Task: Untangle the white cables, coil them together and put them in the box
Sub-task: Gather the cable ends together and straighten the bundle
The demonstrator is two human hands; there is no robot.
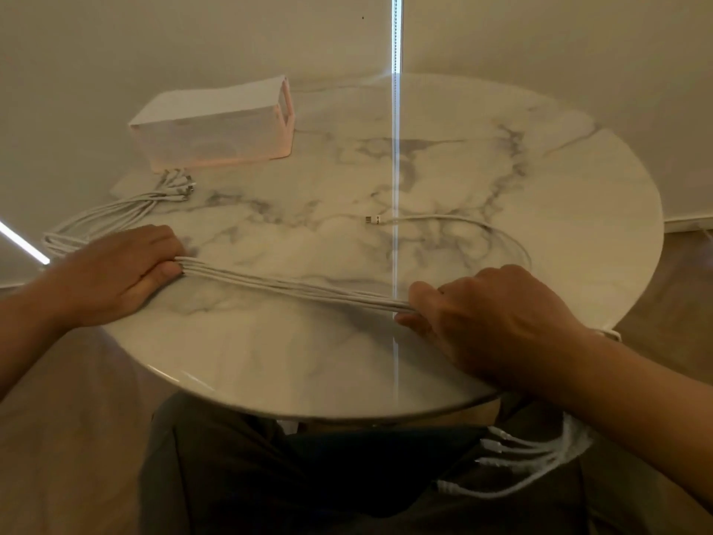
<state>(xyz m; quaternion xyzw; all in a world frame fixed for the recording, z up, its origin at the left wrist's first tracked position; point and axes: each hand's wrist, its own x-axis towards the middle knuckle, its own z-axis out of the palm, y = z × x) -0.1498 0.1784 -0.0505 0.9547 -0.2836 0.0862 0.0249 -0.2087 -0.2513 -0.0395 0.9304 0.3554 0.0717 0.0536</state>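
Several white cables [293, 286] run as a straight bundle across the round marble table [443, 167]. My left hand [119, 272] grips the bundle at the left, and my right hand [497, 322] grips it at the right. Past my left hand the cables loop back, and their plug ends [179, 185] lie in front of the white box [216, 125] at the far left. Behind my right hand the other plug ends [513, 457] hang off the table's near edge above my lap. One more cable [443, 220] curves alone on the table at the right.
The white box has a cut-out in its right end wall. The table's left edge lies close to my left hand, where the cable loop overhangs. A bright vertical light strip [396, 32] reflects across the tabletop.
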